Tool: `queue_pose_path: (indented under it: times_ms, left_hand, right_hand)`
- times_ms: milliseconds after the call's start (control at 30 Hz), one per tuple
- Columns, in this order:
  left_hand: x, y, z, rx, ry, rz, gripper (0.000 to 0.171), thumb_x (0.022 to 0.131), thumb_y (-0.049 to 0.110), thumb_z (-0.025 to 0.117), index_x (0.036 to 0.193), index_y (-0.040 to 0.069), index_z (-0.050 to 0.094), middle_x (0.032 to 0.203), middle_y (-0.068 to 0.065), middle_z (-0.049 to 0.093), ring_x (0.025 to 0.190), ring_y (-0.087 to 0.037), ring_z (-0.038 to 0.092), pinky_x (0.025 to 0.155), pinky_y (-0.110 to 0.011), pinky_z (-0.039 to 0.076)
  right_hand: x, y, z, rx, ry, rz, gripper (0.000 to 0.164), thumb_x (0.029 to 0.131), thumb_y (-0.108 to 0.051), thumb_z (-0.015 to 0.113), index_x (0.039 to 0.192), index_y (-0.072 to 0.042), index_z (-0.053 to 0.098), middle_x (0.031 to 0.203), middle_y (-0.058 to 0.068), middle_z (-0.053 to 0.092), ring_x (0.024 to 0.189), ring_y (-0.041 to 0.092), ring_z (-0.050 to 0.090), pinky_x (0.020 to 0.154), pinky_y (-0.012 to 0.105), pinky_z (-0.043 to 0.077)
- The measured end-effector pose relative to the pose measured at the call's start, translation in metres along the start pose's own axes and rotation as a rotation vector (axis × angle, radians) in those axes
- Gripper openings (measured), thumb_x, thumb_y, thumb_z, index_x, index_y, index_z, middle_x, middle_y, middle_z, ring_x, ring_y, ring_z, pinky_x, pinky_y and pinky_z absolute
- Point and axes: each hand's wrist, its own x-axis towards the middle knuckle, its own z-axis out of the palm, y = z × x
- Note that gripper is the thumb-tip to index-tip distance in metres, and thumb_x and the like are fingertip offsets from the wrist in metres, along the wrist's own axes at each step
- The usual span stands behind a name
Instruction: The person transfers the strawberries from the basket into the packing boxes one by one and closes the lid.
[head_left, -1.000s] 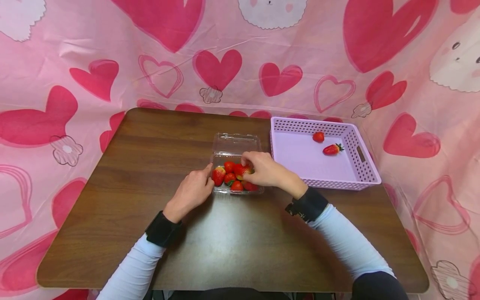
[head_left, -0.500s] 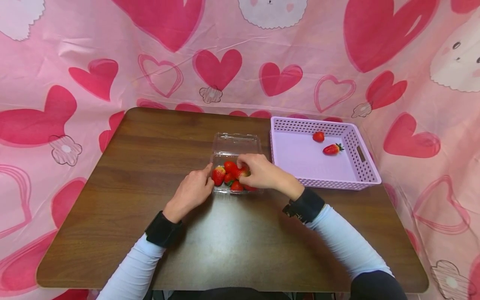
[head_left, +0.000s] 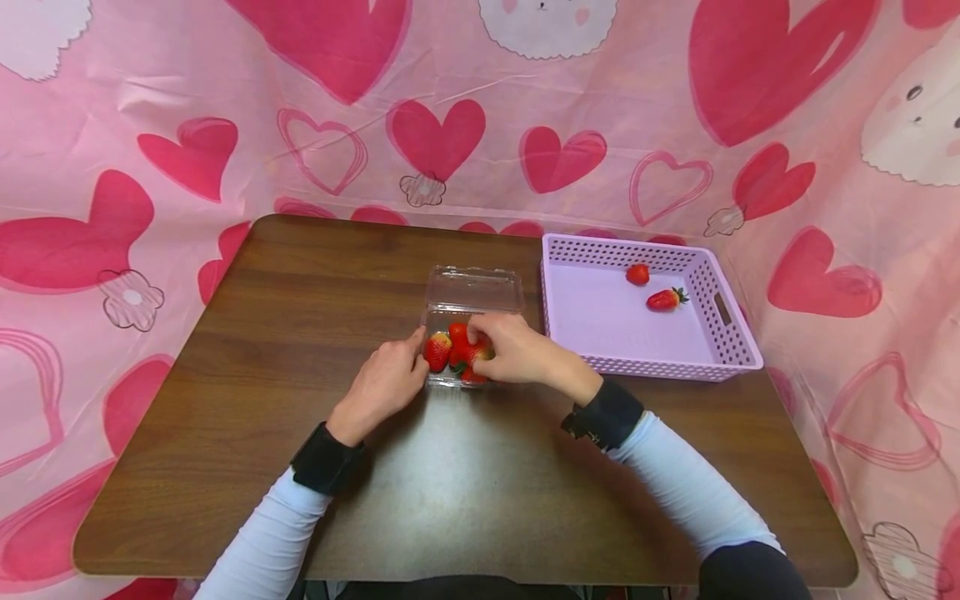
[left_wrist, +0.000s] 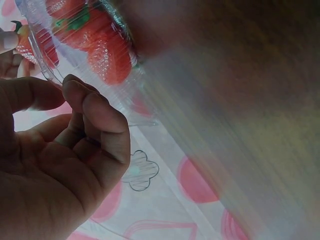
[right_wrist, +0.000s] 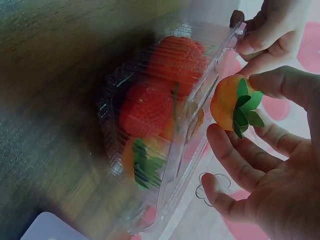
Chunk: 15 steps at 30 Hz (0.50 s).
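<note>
My left hand (head_left: pixel 384 379) pinches the left rim of a clear plastic clamshell box (right_wrist: pixel 167 200) between thumb and fingertips. Several red strawberries (head_left: pixel 437 352) lie inside it, and its hinged lid (head_left: pixel 474 289) is folded back toward the far side. Over the box's right half, my right hand (head_left: pixel 521 348) pinches one strawberry (right_wrist: pixel 227 102) between thumb and fingers. Its green leaves face the palm in the right wrist view, and it sits right at the rim, above the others. From the head, the right hand hides part of the box.
A lilac perforated basket (head_left: pixel 660 367) stands at the back right of the brown table (head_left: pixel 225 400), close beside the clamshell. Two strawberries lie in it, one (head_left: pixel 637 274) behind the leafy other (head_left: pixel 664 300). A pink heart-patterned cloth (head_left: pixel 315 50) hangs behind the table.
My right hand has shifted left and slightly nearer over the box, carrying the strawberry. My left hand has stayed at the rim. The basket and its strawberries have not moved.
</note>
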Motion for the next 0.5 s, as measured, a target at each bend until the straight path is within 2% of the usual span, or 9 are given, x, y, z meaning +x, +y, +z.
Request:
queue_pose_path:
  times_ms: [500]
  left_hand:
    - [-0.0008,-0.0003,-0.0013,-0.004,-0.013,-0.006,0.057,0.102,0.010,0.061,0.155,-0.005,0.047,0.067,-0.005,0.053,0.049,-0.021,0.044,0.049,-0.031,0.043]
  right_hand:
    - [0.0055,-0.0070,0.0064,-0.001,-0.031,-0.050,0.024,0.088,-0.017,0.082,0.104,-0.011,0.065,0.091,0.000,0.064,0.082,0.018,0.058,0.073,0.032,0.052]
